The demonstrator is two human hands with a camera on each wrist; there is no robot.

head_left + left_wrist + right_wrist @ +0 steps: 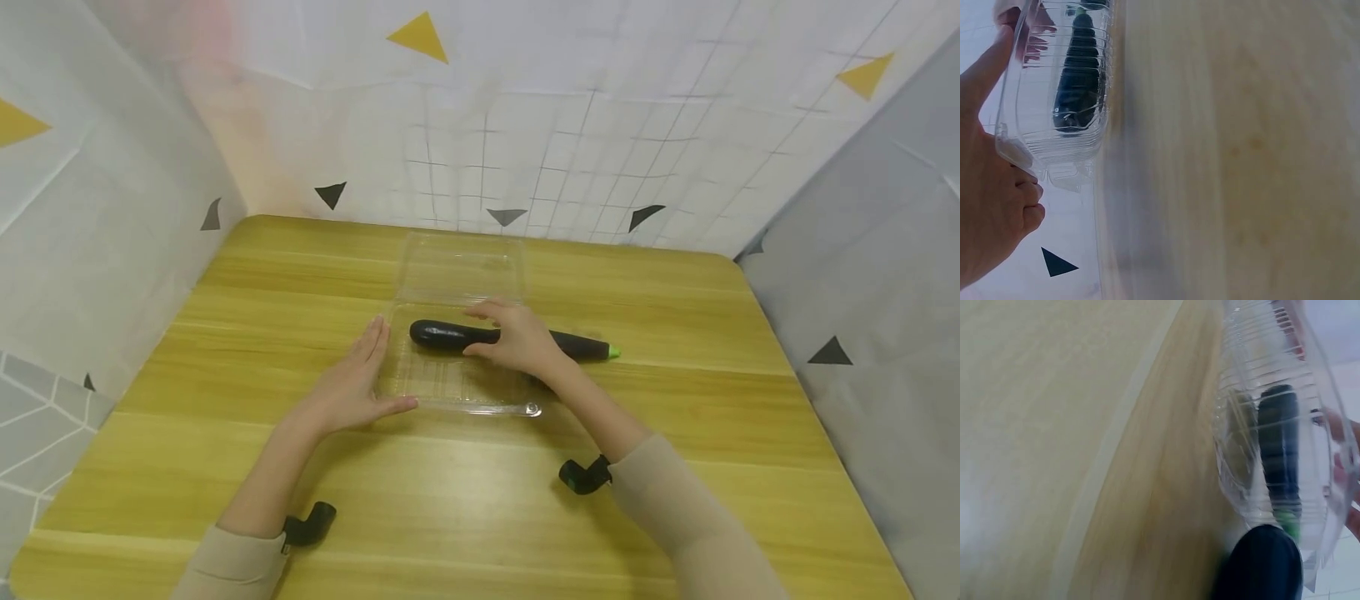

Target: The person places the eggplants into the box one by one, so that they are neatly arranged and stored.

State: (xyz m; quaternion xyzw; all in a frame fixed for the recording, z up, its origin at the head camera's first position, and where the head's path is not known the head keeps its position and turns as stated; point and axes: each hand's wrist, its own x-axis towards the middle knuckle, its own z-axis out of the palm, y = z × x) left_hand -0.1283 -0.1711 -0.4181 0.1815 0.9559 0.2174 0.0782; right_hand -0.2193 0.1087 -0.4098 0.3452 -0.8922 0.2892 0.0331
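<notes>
A clear plastic clamshell box [465, 407] lies opened, its lid [461, 262] folded back. Inside, a long glossy near-black vegetable [442, 335], like a zucchini, lies sideways; its green stem end [1288, 524] shows through the plastic. A second dark vegetable [581, 345] with a bright green tip extends to the right of the box, its inner end under my right hand [519, 340]. That hand arches over the first vegetable, thumb and fingers spread above it. My left hand [352, 383] touches the box's left side with straight fingers, its thumb along the front rim.
The wood-grain table [450, 517] carries the box close to its middle. White patterned sheets [510, 158] stand behind it and along both sides. A black wrist camera [311, 525] juts from the left sleeve, another black camera [585, 475] from the right.
</notes>
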